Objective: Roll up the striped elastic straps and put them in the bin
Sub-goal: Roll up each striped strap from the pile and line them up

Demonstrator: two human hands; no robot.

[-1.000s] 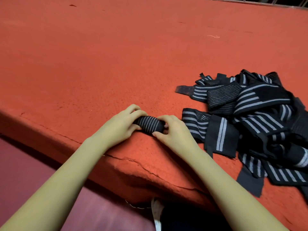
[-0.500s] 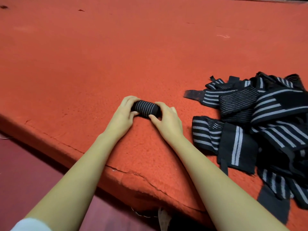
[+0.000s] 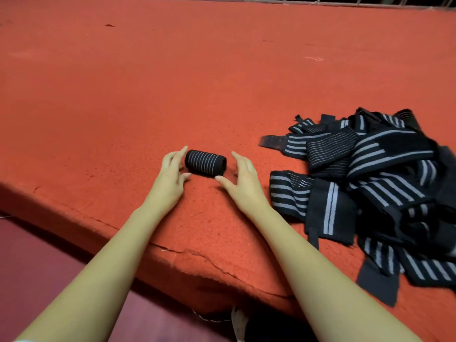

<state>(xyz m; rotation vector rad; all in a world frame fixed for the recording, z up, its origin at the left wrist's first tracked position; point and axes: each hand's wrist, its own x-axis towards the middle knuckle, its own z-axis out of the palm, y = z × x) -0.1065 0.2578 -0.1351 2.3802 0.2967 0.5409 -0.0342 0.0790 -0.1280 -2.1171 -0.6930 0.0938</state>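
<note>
I see a striped roll (image 3: 205, 163) on the red mat (image 3: 172, 82), left hand (image 3: 170, 177) and right hand (image 3: 244, 181) flanking it, both relaxed, holding nothing (pile (image 3: 370, 183) at right).

Hands in my view: two, my left hand (image 3: 170, 176) and my right hand (image 3: 243, 183); rolled strap (image 3: 205, 164): one, black with thin pale stripes, the only finished roll present; counter (image 3: 172, 82): one, covered in red felt; heap of unrolled straps (image 3: 365, 193): one; straps within that heap: several, and I cannot fix the exact number, since they overlap and tangle; stripe patterns among them: two, broad pale stripes and fine thin lines; plain dark tab ends (image 3: 270, 141) protruding from the heap: at least three; loose pale thread (image 3: 313, 58) on the far felt: one; crack (image 3: 197, 255) in the felt at the near edge: one.
</note>
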